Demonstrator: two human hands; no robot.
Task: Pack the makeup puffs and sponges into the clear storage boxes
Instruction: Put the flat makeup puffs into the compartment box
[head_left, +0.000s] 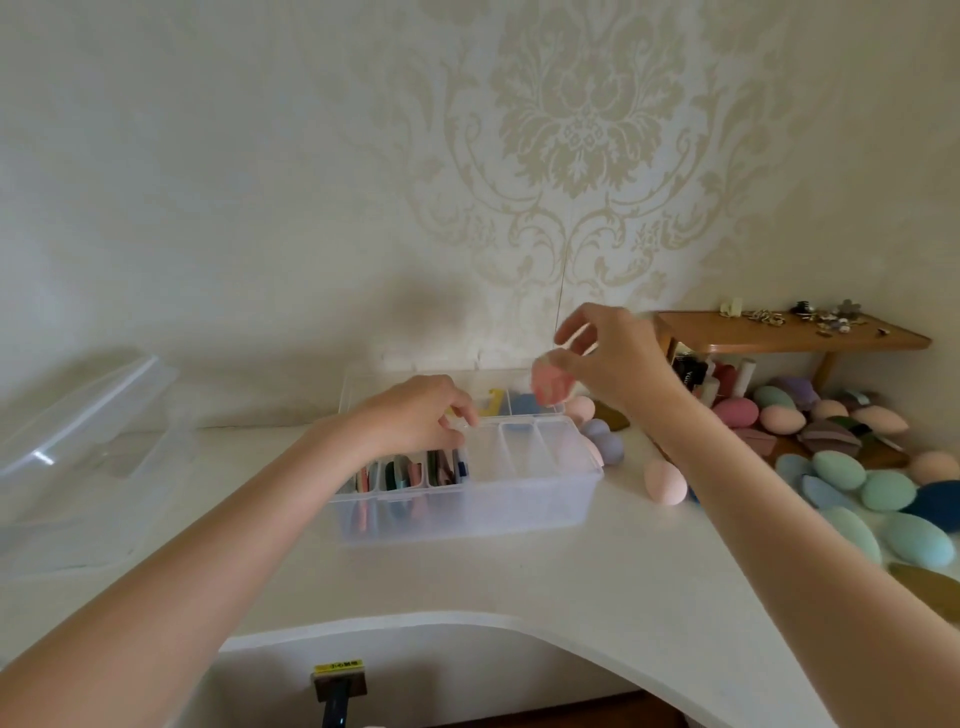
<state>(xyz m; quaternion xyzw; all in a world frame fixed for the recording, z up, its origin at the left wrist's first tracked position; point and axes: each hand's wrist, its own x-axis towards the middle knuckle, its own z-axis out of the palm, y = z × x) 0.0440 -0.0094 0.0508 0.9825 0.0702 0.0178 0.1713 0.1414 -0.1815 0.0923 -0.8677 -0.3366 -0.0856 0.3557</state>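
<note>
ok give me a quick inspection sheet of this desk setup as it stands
surface: white desk with a curved front edge
job's things: clear divided box at centre, left compartments hold flat puffs on edge, right compartments look bare; loose egg sponges heaped at right; a second clear box at left
clutter: small wooden shelf with tiny trinkets on top
grippers: left hand pinches the divided box's far rim; right hand holds a pink sponge above the box
cables: nothing seen
surroundings: cream damask wallpaper; a dark tool with a yellow label below the desk edge
</note>
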